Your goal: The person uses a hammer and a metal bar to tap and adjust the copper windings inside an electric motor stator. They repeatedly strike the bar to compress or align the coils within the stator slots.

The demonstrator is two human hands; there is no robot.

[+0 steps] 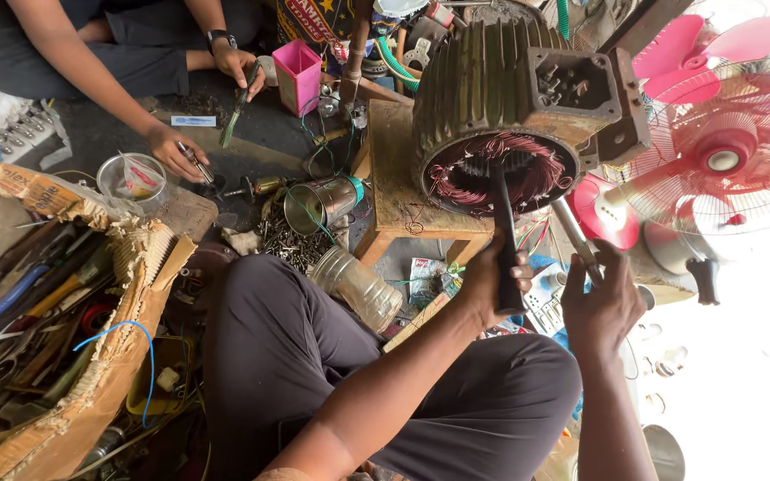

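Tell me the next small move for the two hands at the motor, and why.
Probably strike the dark tool's butt. The left hand holds the dark tool with its tip among the copper windings of the motor housing, while the right hand grips a metal tool raised beside it.

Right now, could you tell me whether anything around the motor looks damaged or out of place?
The cardboard box of tools at the left is torn open, its ragged wall sagging. A clear plastic jar lies tipped on its side by the knee. The motor housing sits open, with loose copper windings showing.
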